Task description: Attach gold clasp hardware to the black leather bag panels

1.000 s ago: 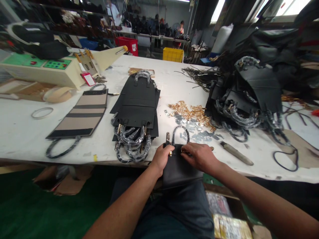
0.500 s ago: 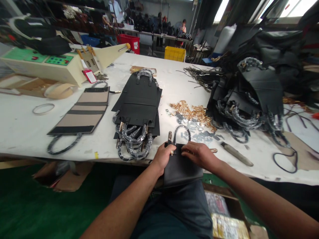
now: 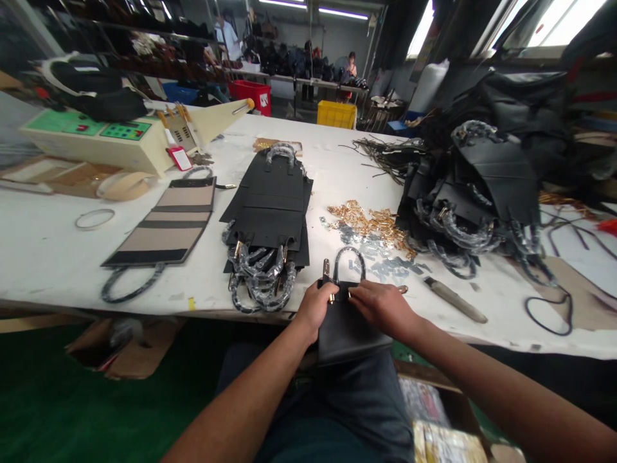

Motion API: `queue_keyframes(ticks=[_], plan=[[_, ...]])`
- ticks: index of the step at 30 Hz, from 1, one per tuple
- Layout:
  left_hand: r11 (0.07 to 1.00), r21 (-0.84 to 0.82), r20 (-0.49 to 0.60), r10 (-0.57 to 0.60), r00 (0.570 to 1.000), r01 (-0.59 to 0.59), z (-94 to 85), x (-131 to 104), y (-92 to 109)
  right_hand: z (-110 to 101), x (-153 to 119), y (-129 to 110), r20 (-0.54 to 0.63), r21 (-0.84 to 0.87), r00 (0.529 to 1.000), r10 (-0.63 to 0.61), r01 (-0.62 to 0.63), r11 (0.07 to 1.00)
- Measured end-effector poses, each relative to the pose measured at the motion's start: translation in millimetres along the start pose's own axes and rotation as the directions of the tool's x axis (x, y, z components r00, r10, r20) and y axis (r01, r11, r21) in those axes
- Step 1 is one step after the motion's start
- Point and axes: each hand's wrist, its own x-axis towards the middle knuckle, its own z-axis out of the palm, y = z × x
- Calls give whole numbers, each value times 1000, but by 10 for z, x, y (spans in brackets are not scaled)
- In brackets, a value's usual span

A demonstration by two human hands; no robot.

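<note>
A black leather bag panel point(image 3: 349, 334) lies over the table's front edge and my lap, its looped handle point(image 3: 350, 252) standing up at the far end. My left hand point(image 3: 315, 305) grips the panel's left upper edge, the thumb beside a gold metal fitting point(image 3: 331, 297). At the upper right, my right hand point(image 3: 383, 305) is closed on the panel near the other handle end, with a bit of gold metal at its fingertips. A gold-tipped strap end point(image 3: 403, 289) sticks out behind that hand. What lies under the right fingers is hidden.
On the white table point(image 3: 183, 334) rest stacked black bag panels point(image 3: 272, 218), a striped panel point(image 3: 166, 222), gold fittings point(image 3: 357, 211), small grey plates point(image 3: 385, 265), a wrapped-handle blade point(image 3: 456, 299), and more bag pieces point(image 3: 501, 167). A cream machine point(image 3: 139, 151) stands back left.
The camera view has tilted slightly up and shifted left. Both hands keep hold of the panel, with the right fingers slightly nearer the left hand.
</note>
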Motion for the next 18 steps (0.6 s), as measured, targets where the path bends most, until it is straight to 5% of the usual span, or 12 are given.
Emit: queue_keyframes(ticks=[7,18], plan=[[1000,10,-2,-7,1000,7,-5,21,21,142,7,60,-118,-124,986,-116,101,987],[999,50,-44,23,999,-20,-14,-18,-9,-36,-7,106,38,223,998,-55,46,974]])
